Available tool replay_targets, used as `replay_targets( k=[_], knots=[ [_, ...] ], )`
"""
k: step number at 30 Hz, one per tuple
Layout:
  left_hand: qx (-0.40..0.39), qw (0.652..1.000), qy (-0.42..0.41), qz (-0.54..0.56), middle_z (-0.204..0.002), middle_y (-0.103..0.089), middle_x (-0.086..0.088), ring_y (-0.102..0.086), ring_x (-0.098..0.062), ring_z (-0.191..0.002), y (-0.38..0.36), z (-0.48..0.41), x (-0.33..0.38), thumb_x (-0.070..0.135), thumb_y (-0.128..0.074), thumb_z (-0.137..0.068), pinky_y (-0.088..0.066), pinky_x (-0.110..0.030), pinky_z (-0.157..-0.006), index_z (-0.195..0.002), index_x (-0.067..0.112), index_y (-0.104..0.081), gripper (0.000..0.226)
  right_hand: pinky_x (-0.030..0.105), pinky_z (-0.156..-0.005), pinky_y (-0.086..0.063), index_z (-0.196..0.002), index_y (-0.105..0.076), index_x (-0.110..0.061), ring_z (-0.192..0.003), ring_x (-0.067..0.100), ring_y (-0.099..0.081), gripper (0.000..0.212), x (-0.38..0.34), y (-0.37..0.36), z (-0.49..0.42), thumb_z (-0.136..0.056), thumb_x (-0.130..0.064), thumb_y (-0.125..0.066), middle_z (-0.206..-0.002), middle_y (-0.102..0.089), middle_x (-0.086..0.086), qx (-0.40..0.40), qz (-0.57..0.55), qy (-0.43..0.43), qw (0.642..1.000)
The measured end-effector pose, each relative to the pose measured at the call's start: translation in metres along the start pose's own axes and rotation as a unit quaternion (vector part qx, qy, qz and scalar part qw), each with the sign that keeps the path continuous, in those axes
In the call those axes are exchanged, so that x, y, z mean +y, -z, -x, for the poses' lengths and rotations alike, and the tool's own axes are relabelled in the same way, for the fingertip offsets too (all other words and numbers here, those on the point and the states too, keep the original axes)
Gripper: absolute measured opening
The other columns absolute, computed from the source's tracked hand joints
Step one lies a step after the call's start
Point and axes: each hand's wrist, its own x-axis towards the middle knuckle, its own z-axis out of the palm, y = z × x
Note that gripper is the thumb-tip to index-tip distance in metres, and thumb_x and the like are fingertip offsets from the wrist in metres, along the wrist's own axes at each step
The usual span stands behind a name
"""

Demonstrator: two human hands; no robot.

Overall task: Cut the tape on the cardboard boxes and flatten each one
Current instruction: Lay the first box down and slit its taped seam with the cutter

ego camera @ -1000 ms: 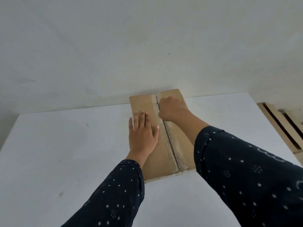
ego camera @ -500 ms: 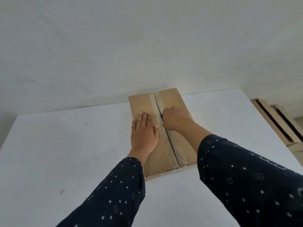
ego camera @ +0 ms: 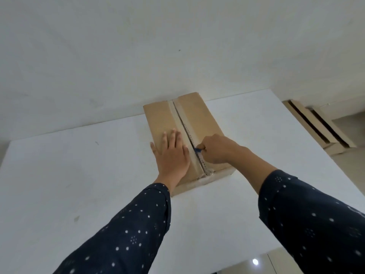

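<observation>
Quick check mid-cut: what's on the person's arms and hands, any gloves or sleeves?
No gloves: the left hand and right hand are bare, with no rings or watch visible. Both arms wear long, loose, dark navy sleeves printed with small white dots and dotted clusters; the left sleeve ends at the wrist, the right sleeve stops partway up the forearm.

White table (ego camera: 79, 175); cardboard box (ego camera: 199, 117) lying on it at far edge.

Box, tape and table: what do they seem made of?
Box: brown cardboard, matte, with folded flaps. Tape: pale strip along the seam, crinkled and shiny at the near end, likely plastic. Table: smooth white matte top, perhaps laminate or painted board.
</observation>
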Motion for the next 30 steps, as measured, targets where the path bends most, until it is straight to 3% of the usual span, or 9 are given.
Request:
replay_targets(
  k=[3,6,8,10,13,17,30],
  knots=[
    [-0.007,1.000,0.009,0.016,-0.168,-0.006,0.006,-0.001,-0.022,-0.155,0.001,0.001,-0.001,0.037,-0.021,-0.106,-0.004,-0.073,-0.113,-0.160,0.023,-0.016,0.056,0.042,-0.081,-0.056,-0.119,-0.068,-0.011,-0.089,0.030,-0.062,0.035,0.009,-0.007,0.020,-0.093,-0.017,-0.044,-0.107,-0.068,0.012,-0.031,0.005,0.014,0.999],
    [-0.022,1.000,0.000,0.000,-0.168,-0.007,0.004,-0.002,-0.025,-0.155,0.001,-0.001,-0.002,0.038,-0.022,-0.106,-0.011,-0.070,-0.115,-0.160,0.020,-0.015,0.057,0.040,-0.082,-0.054,-0.121,-0.069,-0.019,-0.092,0.027,-0.062,0.039,0.027,-0.014,0.052,-0.094,-0.016,-0.042,-0.105,-0.069,0.007,-0.056,0.011,0.033,0.998],
    [-0.029,1.000,0.003,0.005,-0.169,-0.004,0.005,0.001,-0.023,-0.155,0.001,-0.002,-0.002,0.040,-0.020,-0.107,-0.010,-0.066,-0.118,-0.161,0.021,-0.011,0.058,0.029,-0.070,-0.052,-0.124,-0.067,-0.034,-0.074,0.015,-0.062,0.040,0.043,-0.015,0.073,-0.097,-0.019,-0.041,-0.083,-0.066,-0.003,-0.062,-0.022,0.039,0.997],
    [-0.028,0.999,0.006,0.016,-0.168,-0.003,0.006,0.002,-0.022,-0.155,0.001,-0.003,-0.001,0.040,-0.019,-0.107,-0.009,-0.065,-0.119,-0.161,0.022,-0.011,0.058,0.023,-0.064,-0.051,-0.123,-0.063,-0.036,-0.060,0.009,-0.063,0.037,0.060,-0.015,0.084,-0.098,-0.018,-0.042,-0.070,-0.067,-0.007,-0.070,-0.066,0.047,0.994],
    [-0.023,0.999,0.008,0.025,-0.168,-0.005,0.006,0.001,-0.023,-0.155,0.000,-0.004,-0.002,0.040,-0.020,-0.106,-0.012,-0.064,-0.119,-0.160,0.023,-0.013,0.057,0.020,-0.064,-0.046,-0.119,-0.057,-0.038,-0.065,0.006,-0.058,0.030,0.077,-0.021,0.085,-0.100,-0.017,-0.046,-0.082,-0.068,-0.012,-0.036,-0.105,0.077,0.991],
    [-0.020,0.999,0.008,0.037,-0.168,-0.004,0.007,0.002,-0.021,-0.155,0.001,-0.004,-0.003,0.040,-0.021,-0.106,-0.011,-0.063,-0.119,-0.160,0.024,-0.012,0.057,0.030,-0.067,-0.044,-0.111,-0.057,-0.048,-0.072,0.006,-0.052,0.015,0.078,-0.038,0.076,-0.098,-0.044,-0.053,-0.078,-0.057,-0.013,0.049,-0.071,0.116,0.989],
    [0.003,0.999,0.020,0.040,-0.168,-0.008,0.008,-0.001,-0.019,-0.155,-0.003,-0.002,-0.003,0.039,-0.025,-0.106,-0.014,-0.061,-0.119,-0.160,0.025,-0.017,0.056,0.024,-0.058,-0.039,-0.113,-0.055,-0.051,-0.080,0.014,-0.059,0.018,0.079,-0.055,0.046,-0.099,-0.042,-0.048,-0.084,-0.065,-0.014,0.109,0.035,0.163,0.980]
  ],
)
